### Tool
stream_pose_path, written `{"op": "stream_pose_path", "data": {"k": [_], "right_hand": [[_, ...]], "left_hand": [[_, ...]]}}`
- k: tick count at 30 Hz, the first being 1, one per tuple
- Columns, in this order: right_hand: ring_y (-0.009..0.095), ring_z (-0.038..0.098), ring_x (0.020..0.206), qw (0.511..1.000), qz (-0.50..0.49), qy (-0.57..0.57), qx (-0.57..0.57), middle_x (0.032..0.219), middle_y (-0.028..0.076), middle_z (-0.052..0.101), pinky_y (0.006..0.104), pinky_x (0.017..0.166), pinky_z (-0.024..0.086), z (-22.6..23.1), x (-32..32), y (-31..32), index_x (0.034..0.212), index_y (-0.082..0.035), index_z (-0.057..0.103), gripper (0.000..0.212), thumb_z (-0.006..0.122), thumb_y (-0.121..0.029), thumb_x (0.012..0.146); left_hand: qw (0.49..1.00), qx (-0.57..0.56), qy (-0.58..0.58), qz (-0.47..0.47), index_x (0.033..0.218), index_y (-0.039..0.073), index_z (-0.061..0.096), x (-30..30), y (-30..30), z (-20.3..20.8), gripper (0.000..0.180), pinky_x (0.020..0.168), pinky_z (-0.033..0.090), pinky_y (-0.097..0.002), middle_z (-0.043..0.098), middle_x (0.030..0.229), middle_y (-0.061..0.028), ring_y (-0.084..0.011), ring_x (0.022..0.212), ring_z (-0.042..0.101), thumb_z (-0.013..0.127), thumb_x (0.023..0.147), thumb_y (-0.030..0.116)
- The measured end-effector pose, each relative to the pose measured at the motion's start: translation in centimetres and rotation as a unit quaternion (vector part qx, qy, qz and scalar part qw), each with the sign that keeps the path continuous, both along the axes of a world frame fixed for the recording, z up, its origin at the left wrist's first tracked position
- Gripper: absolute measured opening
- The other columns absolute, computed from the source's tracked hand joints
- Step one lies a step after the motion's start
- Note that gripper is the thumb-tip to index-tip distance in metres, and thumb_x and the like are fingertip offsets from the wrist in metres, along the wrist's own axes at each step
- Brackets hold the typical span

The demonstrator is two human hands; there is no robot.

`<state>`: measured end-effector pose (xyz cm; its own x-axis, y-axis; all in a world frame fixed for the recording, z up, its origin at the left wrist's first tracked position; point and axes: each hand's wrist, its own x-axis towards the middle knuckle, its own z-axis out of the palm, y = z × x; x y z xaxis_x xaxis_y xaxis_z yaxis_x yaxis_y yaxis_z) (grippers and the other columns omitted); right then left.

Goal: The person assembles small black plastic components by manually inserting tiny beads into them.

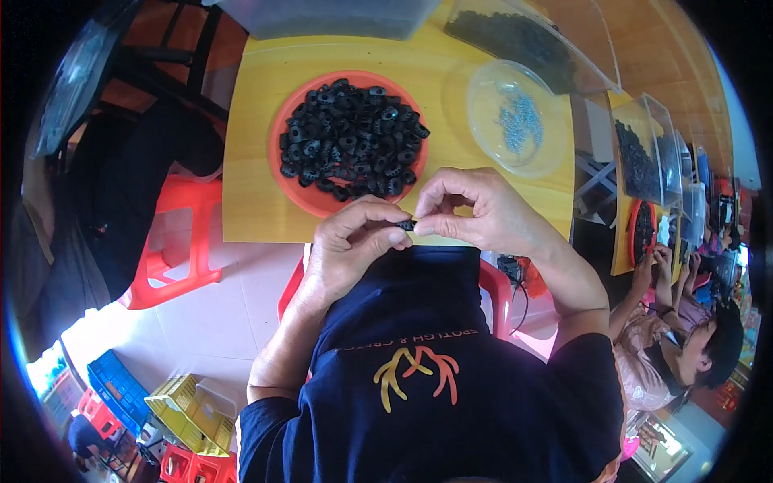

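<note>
A small black plastic part [405, 226] is pinched between the thumb and index finger of my left hand [354, 239], just past the table's near edge. My right hand [487, 211] meets it from the right with thumb and index finger pressed together at the part's end. What those right fingertips hold is too small to make out. Right behind my hands stands a round orange-red tray [278, 165], heaped with black plastic parts [346, 137] of a similar look. To its right a round clear dish [483, 121] holds a pile of small silvery pieces [519, 121].
A translucent bin [322, 24] stands at the table's far edge. Beside it, a clear bin [515, 40] holds dark parts. A red stool [181, 241] and a dark-clothed person [88, 193] are on the left. Another person [668, 354] works at the right. Yellow crates [189, 414] stand lower left.
</note>
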<state>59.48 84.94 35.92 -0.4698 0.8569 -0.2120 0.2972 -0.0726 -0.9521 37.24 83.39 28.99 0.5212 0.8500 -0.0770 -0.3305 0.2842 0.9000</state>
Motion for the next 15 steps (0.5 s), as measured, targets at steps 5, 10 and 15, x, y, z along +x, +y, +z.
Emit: {"op": "stream_pose_path", "data": {"k": [5, 10, 15], "right_hand": [[0.008, 0.060, 0.077, 0.996, 0.039, 0.042, -0.066, 0.081, 0.001, 0.062, 0.0251, 0.071, 0.049, -1.8, -2.1, -0.9, 0.093, -0.003, 0.059, 0.023, 0.078, -0.011, 0.085], [0.007, 0.056, 0.074, 0.995, 0.083, 0.006, -0.051, 0.081, -0.002, 0.061, 0.0246, 0.065, 0.046, -2.8, -4.3, -0.7, 0.090, -0.005, 0.060, 0.026, 0.081, -0.017, 0.082], [0.022, 0.065, 0.077, 0.961, 0.034, -0.108, 0.251, 0.088, 0.007, 0.065, 0.0329, 0.067, 0.052, -4.4, -5.9, 2.6, 0.089, -0.004, 0.070, 0.009, 0.072, -0.012, 0.086]], "left_hand": [[0.999, 0.006, 0.018, -0.043, 0.109, -0.005, 0.065, -2.4, -0.9, -0.8, 0.018, 0.081, 0.056, -0.0296, 0.063, 0.101, -0.0110, -0.0178, 0.089, 0.067, 0.064, 0.092, -0.003], [0.998, -0.037, -0.017, -0.041, 0.108, -0.005, 0.065, -4.8, -2.3, -2.1, 0.017, 0.080, 0.056, -0.0302, 0.063, 0.101, -0.0115, -0.0182, 0.089, 0.067, 0.065, 0.091, -0.001], [0.998, -0.067, 0.012, -0.010, 0.107, -0.005, 0.066, -6.7, -2.7, -2.8, 0.017, 0.079, 0.055, -0.0288, 0.064, 0.100, -0.0104, -0.0171, 0.086, 0.068, 0.067, 0.091, 0.001]]}}
